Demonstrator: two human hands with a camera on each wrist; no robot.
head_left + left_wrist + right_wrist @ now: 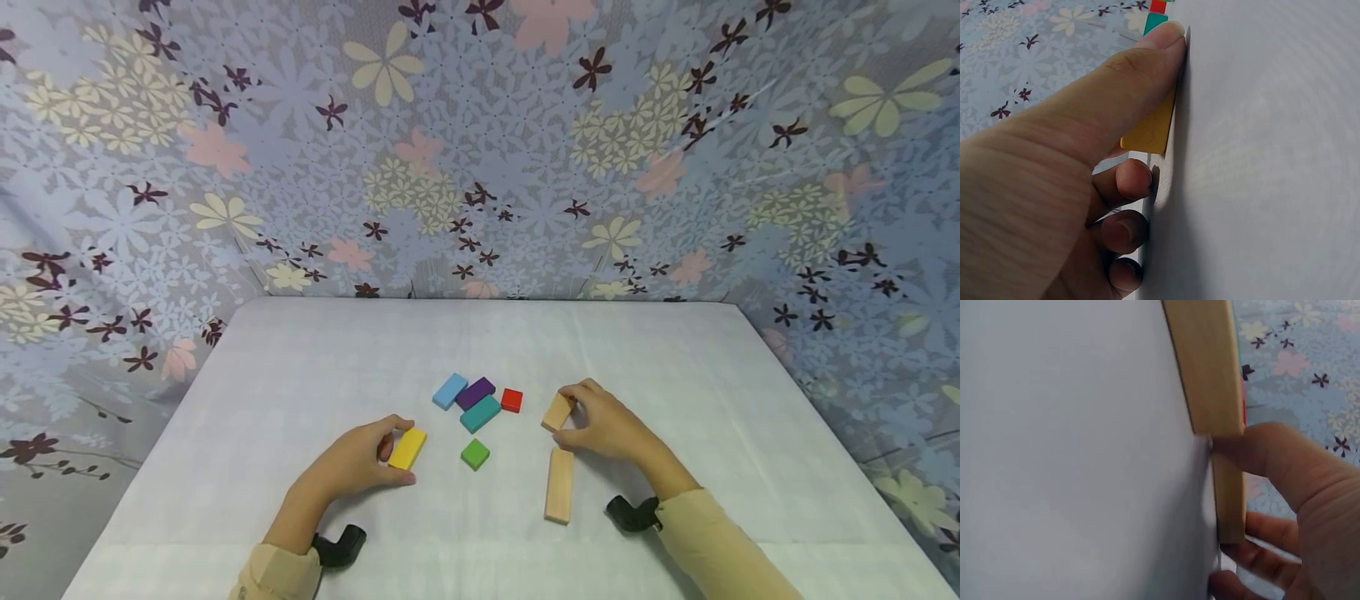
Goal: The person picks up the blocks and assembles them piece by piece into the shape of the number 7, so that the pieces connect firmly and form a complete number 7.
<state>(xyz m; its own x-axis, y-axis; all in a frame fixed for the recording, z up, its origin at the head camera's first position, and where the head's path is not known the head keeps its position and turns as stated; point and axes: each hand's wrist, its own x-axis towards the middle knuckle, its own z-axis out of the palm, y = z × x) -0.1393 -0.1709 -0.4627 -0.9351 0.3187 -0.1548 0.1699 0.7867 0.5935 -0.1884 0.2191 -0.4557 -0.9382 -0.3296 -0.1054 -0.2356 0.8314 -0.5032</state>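
**Yellow rectangular block [407,449] and short pale wooden block [557,412] lie gripped on either side of a coloured group**

Clock directions follow the head view, with 12 pointing away from the person. The left hand [362,457] pinches the yellow block end to end, thumb at the near end; the block's long axis runs from 1 to 7 o'clock. The right hand [606,423] pinches the short wooden block, its axis also close to 1 and 7. The wooden block lies well apart from the yellow one, between its 2 and 3 o'clock.

Between the hands on the white-covered table [360,350], a green square block [475,454] sits at 3 o'clock from the yellow block, nearer the left hand. A red square block [512,401], at about 9 o'clock from the short wooden one, is nearer the right. Light-blue [450,391], purple [476,392] and teal rectangular blocks [481,414] cluster at 1 to 2 o'clock from the yellow block.

A long pale wooden block [558,486] lies at 6 o'clock from the short one, its axis near 12 and 6; whether the two touch, I cannot tell.
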